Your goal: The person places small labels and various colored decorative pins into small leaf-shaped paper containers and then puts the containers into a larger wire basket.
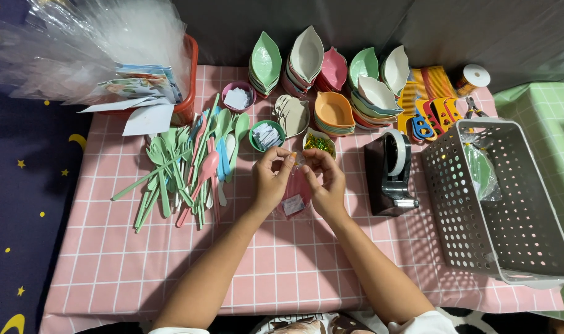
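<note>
Head view: left hand and right hand pinch a clear bag, seemingly holding something pink; closing its mouth looks next, needing tape dispenser.

Bright, even overhead light fills the scene; soft shadows fall beneath the forearms onto the pink checked tablecloth. Glare whitens the crumpled clear plastic bags. Focus is sharp, with wide-angle stretching at the edges.

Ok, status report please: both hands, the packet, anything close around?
Left hand and right hand both pinch top of clear packet holding something pink. Tape dispenser at right, spoons at left, both apart.
</note>
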